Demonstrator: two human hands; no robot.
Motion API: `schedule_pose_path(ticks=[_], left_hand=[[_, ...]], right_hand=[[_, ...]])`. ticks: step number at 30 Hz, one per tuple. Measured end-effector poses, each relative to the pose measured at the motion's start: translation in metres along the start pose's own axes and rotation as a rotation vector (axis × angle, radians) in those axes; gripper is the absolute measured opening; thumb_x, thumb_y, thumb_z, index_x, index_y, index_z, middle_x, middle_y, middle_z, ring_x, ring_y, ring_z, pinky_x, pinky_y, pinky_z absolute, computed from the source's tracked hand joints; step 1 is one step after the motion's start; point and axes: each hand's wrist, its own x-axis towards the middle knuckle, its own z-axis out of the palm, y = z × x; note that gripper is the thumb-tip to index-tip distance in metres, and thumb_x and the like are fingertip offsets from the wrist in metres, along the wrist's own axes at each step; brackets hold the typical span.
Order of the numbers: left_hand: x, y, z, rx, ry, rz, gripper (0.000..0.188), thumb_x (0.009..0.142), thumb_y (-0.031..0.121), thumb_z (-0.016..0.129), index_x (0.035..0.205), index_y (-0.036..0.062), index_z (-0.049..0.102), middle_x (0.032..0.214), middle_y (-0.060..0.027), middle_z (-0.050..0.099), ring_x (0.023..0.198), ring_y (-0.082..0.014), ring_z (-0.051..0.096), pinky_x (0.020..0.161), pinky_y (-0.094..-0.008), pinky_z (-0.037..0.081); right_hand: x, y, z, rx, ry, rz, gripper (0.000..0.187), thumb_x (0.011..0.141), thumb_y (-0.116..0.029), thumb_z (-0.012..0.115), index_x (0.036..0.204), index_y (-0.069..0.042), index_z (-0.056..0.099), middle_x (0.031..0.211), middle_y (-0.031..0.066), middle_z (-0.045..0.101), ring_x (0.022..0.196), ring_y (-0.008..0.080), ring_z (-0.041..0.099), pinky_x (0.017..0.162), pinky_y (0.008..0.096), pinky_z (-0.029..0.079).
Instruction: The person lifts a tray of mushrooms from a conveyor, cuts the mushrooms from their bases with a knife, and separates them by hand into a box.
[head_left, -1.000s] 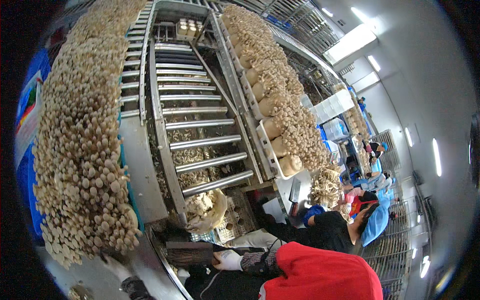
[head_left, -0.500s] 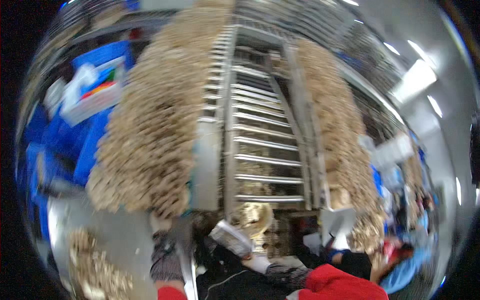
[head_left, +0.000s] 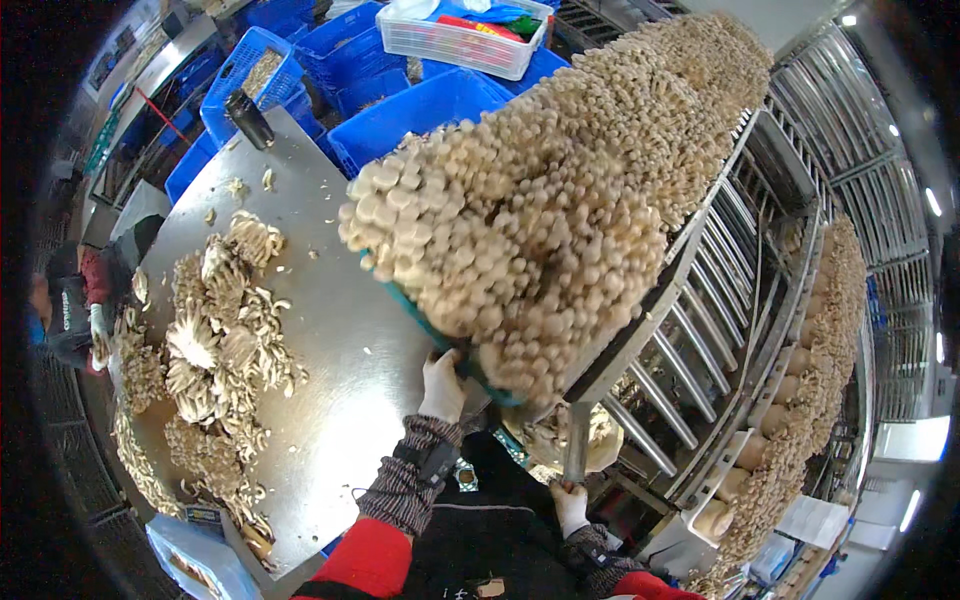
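My left hand [head_left: 442,388], in a white glove, has its fingers curled at the near edge of a teal crate [head_left: 420,318]. Brown-capped mushrooms [head_left: 560,200] in dense clusters cover that crate and run on behind it. Lower and to the right, my right hand [head_left: 571,506], also gloved, is closed round the handle of a knife [head_left: 577,445]. Its broad metal blade points up, beside the corner of the roller conveyor [head_left: 665,405]. Below the blade, partly hidden, is a pale round container [head_left: 602,440] with mushroom pieces inside.
On the left, a steel table [head_left: 335,440] bears a heap of loose mushrooms [head_left: 215,350] and a dark cylinder [head_left: 248,118]. Blue crates [head_left: 415,115] and a white basket [head_left: 465,45] stand behind. Bottled mushrooms [head_left: 770,430] line the right side. Another person's gloved hand [head_left: 99,335] is far left.
My view has swung left, so the steel table and its heap now show fully. The knife has turned from slanting left to pointing up. My left hand stays by the mushrooms' near edge.
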Motion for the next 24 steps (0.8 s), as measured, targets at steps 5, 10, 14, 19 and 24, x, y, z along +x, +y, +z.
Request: schedule_pose_path(ticks=[5,10,14,19,24], left_hand=[[-0.084,0.020,-0.065,-0.650,0.208,-0.473,0.040,0.085,0.004,0.064,0.122,-0.0019,0.054,0.114,-0.0152,0.062,0.100,-0.0269,0.064,0.086,-0.0401,0.057],[-0.133,0.003,-0.109,-0.368,0.276,-0.384,0.045,0.085,0.002,0.060,0.129,0.0006,0.053,0.098,-0.0080,0.065,0.081,-0.0190,0.066,0.071,-0.0315,0.057],[-0.207,-0.063,-0.183,-0.207,0.141,-0.358,0.044,0.087,0.005,0.061,0.129,-0.0001,0.053,0.100,-0.0101,0.065,0.084,-0.0204,0.066,0.074,-0.0326,0.057],[-0.222,-0.088,-0.251,0.006,0.017,-0.279,0.044,0.088,0.009,0.061,0.130,-0.0011,0.052,0.104,-0.0128,0.066,0.089,-0.0221,0.066,0.078,-0.0339,0.056],[-0.086,-0.072,-0.155,0.203,-0.138,-0.219,0.044,0.090,0.014,0.061,0.130,-0.0020,0.052,0.107,-0.0155,0.066,0.093,-0.0239,0.066,0.082,-0.0353,0.055]], right_hand=[[-0.006,-0.017,0.009,0.215,0.093,0.155,0.022,0.084,-0.017,0.076,0.082,-0.004,0.058,0.072,0.0005,0.051,0.068,0.0098,0.049,0.060,0.0287,0.039],[0.064,-0.004,0.019,0.530,0.075,0.188,0.020,0.087,-0.012,0.074,0.088,-0.006,0.055,0.059,-0.0023,0.047,0.044,0.0136,0.046,0.042,0.0290,0.036],[0.080,-0.002,0.000,0.494,0.053,0.153,0.020,0.092,-0.013,0.068,0.106,-0.003,0.058,0.066,-0.0008,0.052,0.052,0.0162,0.051,0.046,0.0305,0.040],[0.076,-0.022,-0.008,0.520,0.029,0.134,0.022,0.092,-0.014,0.066,0.109,-0.003,0.057,0.071,0.0001,0.052,0.056,0.0170,0.051,0.050,0.0315,0.040],[0.067,-0.044,-0.024,0.538,0.047,0.116,0.023,0.093,-0.015,0.065,0.111,-0.003,0.056,0.076,0.0009,0.052,0.061,0.0178,0.051,0.053,0.0325,0.040]])
